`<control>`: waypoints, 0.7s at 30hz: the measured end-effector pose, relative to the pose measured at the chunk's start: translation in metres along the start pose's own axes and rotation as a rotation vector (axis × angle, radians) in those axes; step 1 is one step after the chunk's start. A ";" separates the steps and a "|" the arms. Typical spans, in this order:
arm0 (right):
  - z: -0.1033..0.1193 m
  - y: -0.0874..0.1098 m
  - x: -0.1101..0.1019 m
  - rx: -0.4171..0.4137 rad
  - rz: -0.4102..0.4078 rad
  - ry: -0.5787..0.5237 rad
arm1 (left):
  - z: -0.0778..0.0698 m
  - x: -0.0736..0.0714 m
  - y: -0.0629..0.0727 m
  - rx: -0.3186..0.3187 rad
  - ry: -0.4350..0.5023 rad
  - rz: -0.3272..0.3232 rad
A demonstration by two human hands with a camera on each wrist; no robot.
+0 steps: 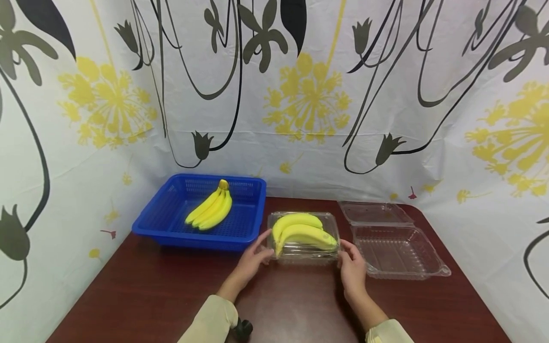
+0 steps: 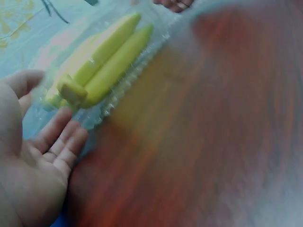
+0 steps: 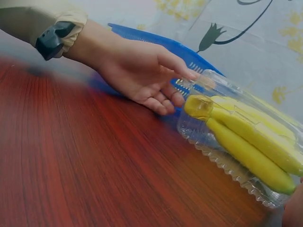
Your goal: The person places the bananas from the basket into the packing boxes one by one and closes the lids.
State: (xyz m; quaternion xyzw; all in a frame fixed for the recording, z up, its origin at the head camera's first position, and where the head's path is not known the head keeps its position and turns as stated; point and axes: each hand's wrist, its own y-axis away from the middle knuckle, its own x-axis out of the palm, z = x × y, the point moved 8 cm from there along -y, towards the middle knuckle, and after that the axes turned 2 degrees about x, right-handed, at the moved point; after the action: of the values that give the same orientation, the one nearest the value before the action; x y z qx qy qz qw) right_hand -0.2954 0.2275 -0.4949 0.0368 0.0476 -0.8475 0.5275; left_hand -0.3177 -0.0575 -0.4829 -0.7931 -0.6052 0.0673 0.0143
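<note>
A clear plastic clamshell container [image 1: 305, 258] with a bunch of yellow bananas [image 1: 306, 234] inside is held between both hands at the middle of the table. At its left end, my left hand [image 1: 250, 262] grips it; in the right wrist view the thumb of that left hand [image 3: 142, 75] lies on top, the other fingers lower down. My right hand [image 1: 353, 272] holds the opposite end, its fingers partly hidden by the plastic. The left wrist view shows the banana stem [image 2: 71, 90] towards the left hand [image 2: 38, 161].
At the back left stands a blue plastic basket [image 1: 193, 242] with another bunch of bananas [image 1: 213, 209] in it. To the right, a second clear clamshell container [image 1: 399, 275] lies with its lid [image 1: 377, 214] folded back. A patterned cloth [image 1: 300, 166] hangs behind the brown table [image 1: 291, 305].
</note>
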 end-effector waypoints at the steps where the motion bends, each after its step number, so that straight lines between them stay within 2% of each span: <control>1: 0.000 0.000 0.000 0.003 0.003 -0.011 | 0.000 0.000 -0.001 -0.014 0.007 -0.010; 7: 0.001 0.000 0.001 0.021 0.019 -0.064 | 0.000 0.000 -0.002 -0.074 -0.011 -0.037; 14: -0.002 -0.004 0.002 0.087 0.060 -0.131 | 0.032 0.000 -0.019 -0.116 0.003 -0.071; 21: -0.005 -0.006 0.006 0.135 0.104 -0.135 | 0.035 0.002 -0.021 -0.115 0.035 -0.095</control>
State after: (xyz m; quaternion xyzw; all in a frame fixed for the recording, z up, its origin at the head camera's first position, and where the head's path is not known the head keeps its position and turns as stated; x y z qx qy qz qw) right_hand -0.3035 0.2256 -0.5003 0.0175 -0.0471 -0.8206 0.5692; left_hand -0.3411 -0.0521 -0.5153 -0.7639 -0.6448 0.0179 -0.0177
